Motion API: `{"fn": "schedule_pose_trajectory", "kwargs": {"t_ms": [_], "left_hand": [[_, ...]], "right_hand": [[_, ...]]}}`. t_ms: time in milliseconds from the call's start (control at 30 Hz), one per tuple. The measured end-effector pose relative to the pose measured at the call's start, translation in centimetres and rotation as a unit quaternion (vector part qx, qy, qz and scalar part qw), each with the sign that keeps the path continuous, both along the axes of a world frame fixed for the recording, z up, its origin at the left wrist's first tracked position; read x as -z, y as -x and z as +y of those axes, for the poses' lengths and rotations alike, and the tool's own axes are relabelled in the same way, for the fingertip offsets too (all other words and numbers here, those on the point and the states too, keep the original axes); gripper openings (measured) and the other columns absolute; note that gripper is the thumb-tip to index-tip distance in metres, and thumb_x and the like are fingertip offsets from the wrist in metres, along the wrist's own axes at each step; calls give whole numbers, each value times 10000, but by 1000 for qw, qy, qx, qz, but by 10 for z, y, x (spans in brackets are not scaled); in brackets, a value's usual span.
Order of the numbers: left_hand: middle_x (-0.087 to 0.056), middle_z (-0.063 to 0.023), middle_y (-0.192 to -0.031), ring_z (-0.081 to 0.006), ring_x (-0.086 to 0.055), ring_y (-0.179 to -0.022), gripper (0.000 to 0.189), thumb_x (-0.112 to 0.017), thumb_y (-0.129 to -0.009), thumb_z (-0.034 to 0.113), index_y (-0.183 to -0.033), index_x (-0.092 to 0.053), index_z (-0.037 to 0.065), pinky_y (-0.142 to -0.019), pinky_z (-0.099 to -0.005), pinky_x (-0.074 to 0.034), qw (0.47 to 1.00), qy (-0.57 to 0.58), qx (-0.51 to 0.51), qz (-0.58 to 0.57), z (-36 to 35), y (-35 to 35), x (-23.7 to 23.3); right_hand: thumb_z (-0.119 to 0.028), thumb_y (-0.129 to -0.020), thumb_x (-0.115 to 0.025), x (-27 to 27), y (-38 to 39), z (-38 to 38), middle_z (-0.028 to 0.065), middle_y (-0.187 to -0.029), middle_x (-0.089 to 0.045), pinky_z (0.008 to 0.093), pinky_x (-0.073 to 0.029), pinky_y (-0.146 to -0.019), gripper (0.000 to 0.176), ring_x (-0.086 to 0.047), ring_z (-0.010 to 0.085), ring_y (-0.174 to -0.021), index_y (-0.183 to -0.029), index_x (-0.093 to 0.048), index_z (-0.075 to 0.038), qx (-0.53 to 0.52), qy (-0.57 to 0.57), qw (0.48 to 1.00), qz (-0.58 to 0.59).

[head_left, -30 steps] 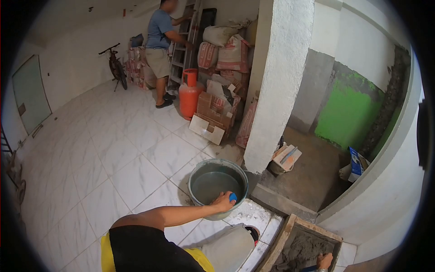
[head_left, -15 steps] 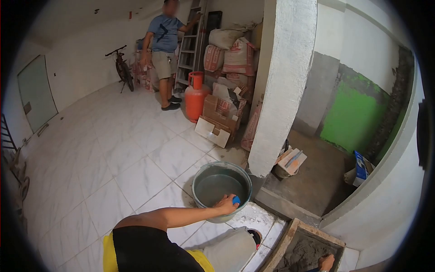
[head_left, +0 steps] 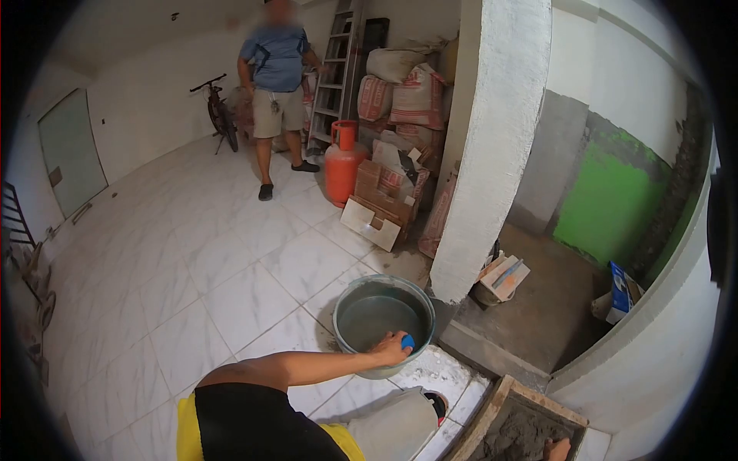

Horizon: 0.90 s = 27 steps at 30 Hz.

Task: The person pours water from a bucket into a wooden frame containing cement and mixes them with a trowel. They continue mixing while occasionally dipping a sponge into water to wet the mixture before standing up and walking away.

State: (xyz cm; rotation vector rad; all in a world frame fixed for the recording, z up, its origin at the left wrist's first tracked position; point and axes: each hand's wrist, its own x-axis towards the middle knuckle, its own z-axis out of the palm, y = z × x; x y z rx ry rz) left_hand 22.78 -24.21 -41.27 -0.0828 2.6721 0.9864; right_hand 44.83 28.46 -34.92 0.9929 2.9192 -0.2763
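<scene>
My left hand [head_left: 390, 349] reaches over the near right rim of a round bucket [head_left: 344, 296] holding grey, cloudy water [head_left: 377, 316]. Its fingers are closed round a small blue object [head_left: 407, 342], mostly covered by the hand. At the lower right edge of the view, my right hand [head_left: 556, 450] is low over wet grey mortar [head_left: 519, 432] in a wooden-sided box [head_left: 482, 419]. Its fingers are curled, and I cannot tell what they hold.
A person [head_left: 277, 61] stands on the tiles by a ladder [head_left: 332, 84]. Near them are an orange gas cylinder [head_left: 343, 169], stacked cement sacks [head_left: 417, 98] and cardboard [head_left: 380, 192]. A white pillar [head_left: 496, 146] rises behind the bucket. A tool-topped container [head_left: 501, 280] sits right of it.
The person in the background has turned toward me and stepped, lowering the arm from the ladder. The view has shifted slightly. My left hand stays at the bucket rim with the blue object.
</scene>
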Motion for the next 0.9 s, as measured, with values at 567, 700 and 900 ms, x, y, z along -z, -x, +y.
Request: {"fn": "schedule_pose_trajectory", "kwargs": {"t_ms": [567,700,900], "left_hand": [[-392,-217,-1443,-438,-442,-1317,641,-551,-924,437,-1467,-354,159,-1071,-588,-361,1000,-7,-2,2,0,6,13],[-382,-224,-1453,-436,-426,-1330,644,-558,-921,429,-1468,-351,159,-1074,-601,-346,1000,-9,-5,-16,1,2,4],[-361,-231,-1468,-440,-410,-1341,642,-557,-925,417,-1472,-343,156,-1082,-602,-335,1000,-5,-6,-22,2,1,2]], "right_hand": [[-420,-921,-619,46,-2,39,244,-1056,-689,470,-514,-834,477,-652,392,-985,-1019,-700,40,-38,-70,997,-23],[-420,-928,-607,60,-2,54,265,-1036,-684,478,-511,-814,493,-651,408,-956,-988,-695,62,-49,-59,997,29],[-341,-917,-602,21,-3,14,270,-978,-693,490,-518,-778,430,-663,423,-885,-945,-696,77,-1,-52,998,46]]}}
